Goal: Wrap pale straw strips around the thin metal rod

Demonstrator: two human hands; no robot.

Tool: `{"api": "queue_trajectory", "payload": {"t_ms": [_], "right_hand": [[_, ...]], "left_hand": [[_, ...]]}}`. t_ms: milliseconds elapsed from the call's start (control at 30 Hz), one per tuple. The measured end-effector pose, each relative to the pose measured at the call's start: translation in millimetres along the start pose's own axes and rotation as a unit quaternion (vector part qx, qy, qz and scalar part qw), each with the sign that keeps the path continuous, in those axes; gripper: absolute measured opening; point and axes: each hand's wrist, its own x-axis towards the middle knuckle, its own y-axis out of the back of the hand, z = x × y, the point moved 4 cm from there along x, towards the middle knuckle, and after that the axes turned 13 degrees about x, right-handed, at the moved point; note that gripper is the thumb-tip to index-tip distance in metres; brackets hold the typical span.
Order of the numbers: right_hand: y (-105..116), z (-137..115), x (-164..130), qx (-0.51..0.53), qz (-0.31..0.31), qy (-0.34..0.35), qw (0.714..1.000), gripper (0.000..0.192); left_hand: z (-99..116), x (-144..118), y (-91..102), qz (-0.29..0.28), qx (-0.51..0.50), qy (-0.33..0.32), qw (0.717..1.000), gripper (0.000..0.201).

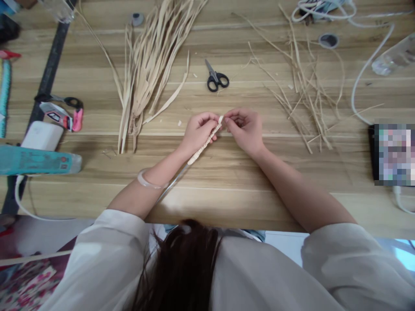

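Straw strip [221,119] is pinched by both hands: left hand [198,131] and right hand [244,128], fingers clamped at the wrapped rod's [202,147] tip. Wrapping seems underway, probably; the next turn needs steady tension over the counter [227,190].

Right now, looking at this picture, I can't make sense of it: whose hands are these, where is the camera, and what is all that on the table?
There is no machine here. A person wears a camera on the head, so the single view looks forward and down at their own two bare hands.

The left hand and right hand meet at the top end of a thin rod wrapped in pale straw, pinching it between their fingertips; the rod's bare lower end runs back along the left wrist.

On the light wooden table lie a bundle of long flat tan straw strips, black-handled scissors, a looser scatter of thin straw pieces and a white cable.
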Motion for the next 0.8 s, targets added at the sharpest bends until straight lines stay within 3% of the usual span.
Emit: {"api": "queue_trajectory", "payload": {"t_ms": [800], "right_hand": [[0.8,3.0,1.1,0.008,-0.002,0.010,1.000,0.010]], "left_hand": [[0.7,-1.0,-1.0,-0.004,0.004,0.000,1.000,0.010]]}}
